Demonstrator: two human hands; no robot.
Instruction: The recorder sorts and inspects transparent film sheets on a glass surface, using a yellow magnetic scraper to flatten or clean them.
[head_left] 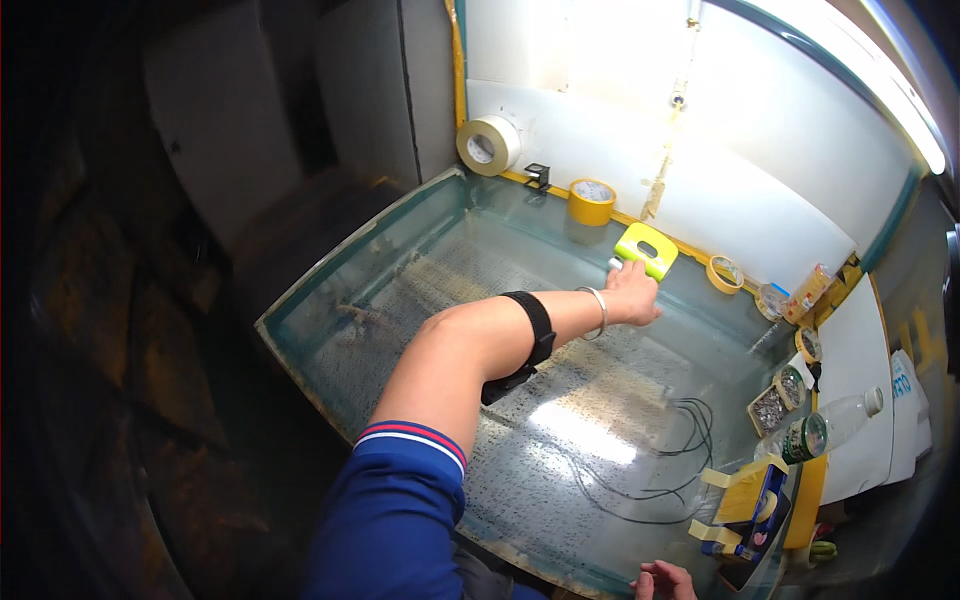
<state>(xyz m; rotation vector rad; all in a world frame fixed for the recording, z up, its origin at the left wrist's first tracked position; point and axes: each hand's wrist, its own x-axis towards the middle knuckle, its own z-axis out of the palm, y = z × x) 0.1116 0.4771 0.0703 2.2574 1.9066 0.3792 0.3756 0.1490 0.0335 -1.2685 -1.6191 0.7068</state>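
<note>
Here, yellow-green scraper (646,249) upright, tilted right.

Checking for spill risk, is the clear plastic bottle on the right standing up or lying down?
Lying down. The clear plastic bottle rests on its side on the white side surface, cap pointing to the upper right, beside a green-labelled round container.

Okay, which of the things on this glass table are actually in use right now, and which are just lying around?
In use: left hand on the lime-green scraper; glass table beneath it.

Lying about: white tape roll, yellow tape roll, black wires, clear bottle, small tins of parts. Right hand rests at the near edge.
</note>
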